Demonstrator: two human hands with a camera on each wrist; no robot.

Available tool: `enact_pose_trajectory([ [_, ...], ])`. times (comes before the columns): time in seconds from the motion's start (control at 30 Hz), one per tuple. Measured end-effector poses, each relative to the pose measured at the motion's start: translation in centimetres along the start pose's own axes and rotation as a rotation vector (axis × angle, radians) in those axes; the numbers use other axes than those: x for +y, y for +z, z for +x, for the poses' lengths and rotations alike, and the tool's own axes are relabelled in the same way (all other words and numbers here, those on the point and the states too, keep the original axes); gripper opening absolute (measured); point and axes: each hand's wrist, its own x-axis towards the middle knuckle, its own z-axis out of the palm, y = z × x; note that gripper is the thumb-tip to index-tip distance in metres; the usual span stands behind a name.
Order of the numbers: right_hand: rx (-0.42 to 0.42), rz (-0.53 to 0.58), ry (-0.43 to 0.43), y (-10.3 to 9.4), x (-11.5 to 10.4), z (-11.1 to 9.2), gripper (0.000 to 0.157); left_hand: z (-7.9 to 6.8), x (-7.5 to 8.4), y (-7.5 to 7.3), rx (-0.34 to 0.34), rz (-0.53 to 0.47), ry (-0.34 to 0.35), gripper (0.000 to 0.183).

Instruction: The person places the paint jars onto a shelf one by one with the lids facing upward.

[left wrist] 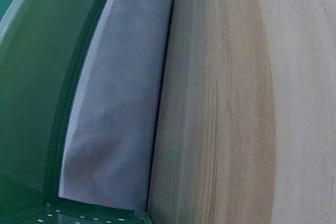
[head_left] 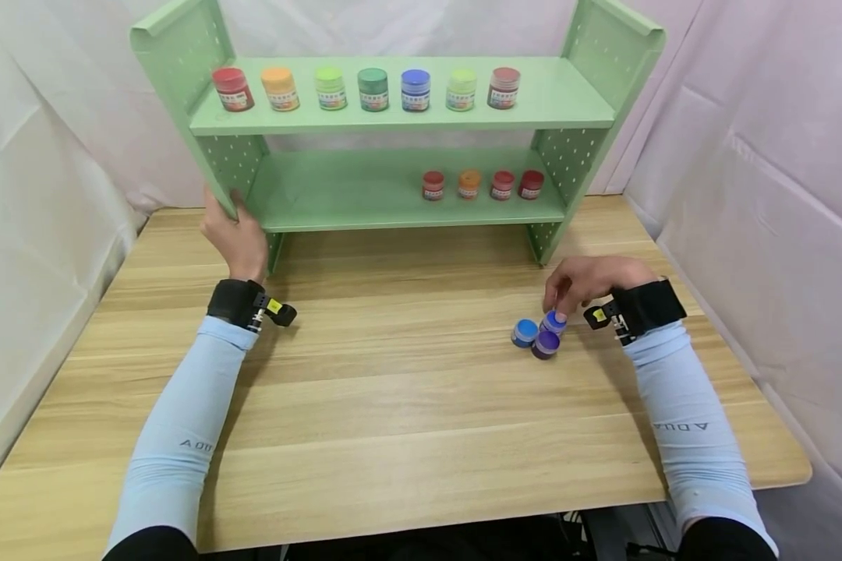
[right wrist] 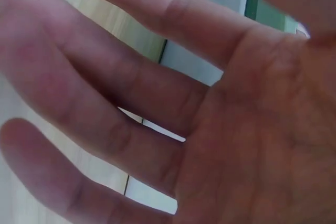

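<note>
In the head view my left hand (head_left: pixel 242 238) grips the lower left side panel of a green two-tier shelf (head_left: pixel 365 222), with part of its fingers hidden behind the panel. My right hand (head_left: pixel 589 279) is at the right of the table and pinches a small blue-violet paint jar (head_left: pixel 553 323) from above. Close beside that jar stand a blue-lidded jar (head_left: pixel 525 333) and a dark purple jar (head_left: pixel 546 344). In the right wrist view the palm and curved fingers (right wrist: pixel 105 108) fill most of the picture, and the pinched jar does not show.
Several larger jars, among them a green one (head_left: pixel 373 89), line the upper tier. On the right half of the lower tier sit several smaller red and orange jars (head_left: pixel 468 185). White cloth (head_left: pixel 779 195) hangs around the wooden table (head_left: pixel 393 405).
</note>
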Motion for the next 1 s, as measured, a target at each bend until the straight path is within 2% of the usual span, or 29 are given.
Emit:
enact_pose_trajectory([
  [0.33,0.148,-0.044,-0.091,0.0,0.3,0.7,0.015,0.1,0.1,-0.1,0.0,0.0,-0.011,0.034],
  [0.6,0.273,-0.048,-0.194,0.0,0.6,1.9,0.015,0.2,0.0,-0.2,-0.003,0.01,-0.003,0.034],
  [0.9,0.425,-0.113,-0.26,0.4,0.7,2.9,0.019,0.1,0.0,-0.2,0.003,0.014,-0.007,0.035],
  [1.0,0.47,-0.111,-0.259,0.5,0.8,3.1,0.02,0.1,0.0,-0.2,0.003,0.009,-0.001,0.035],
])
